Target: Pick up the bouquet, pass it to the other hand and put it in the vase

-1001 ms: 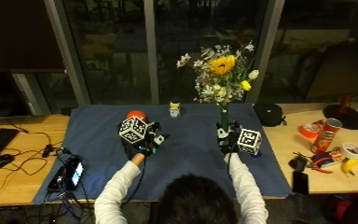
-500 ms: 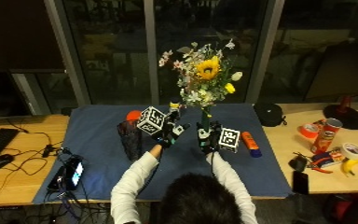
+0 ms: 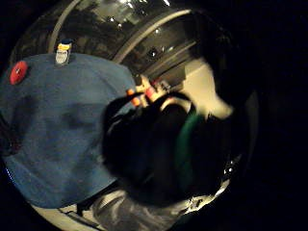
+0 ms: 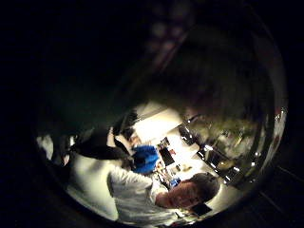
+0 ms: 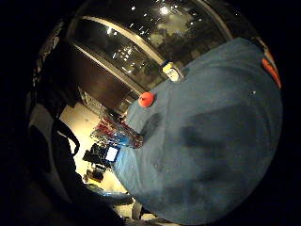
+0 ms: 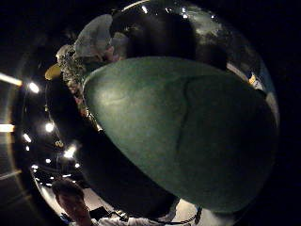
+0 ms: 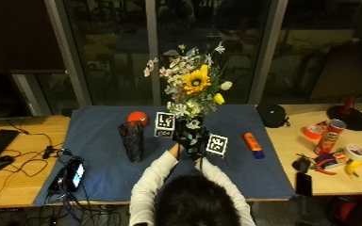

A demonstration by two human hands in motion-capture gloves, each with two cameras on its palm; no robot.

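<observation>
Hands together at bouquet stems, bouquet upright, vase beside

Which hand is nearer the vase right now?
Left. The left hand is at the bouquet stems, on the side toward the vase but not touching it. The right hand is also at the stems, on the far side from the vase.

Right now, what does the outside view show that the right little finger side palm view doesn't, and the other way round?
Only the outside view shows the yellow sunflower bouquet, upright, and the dark ribbed glass vase. Only the palm view shows a small yellow-labelled jar near the cloth's window edge. Both show the blue table cloth, the red round object and the orange tube.
</observation>
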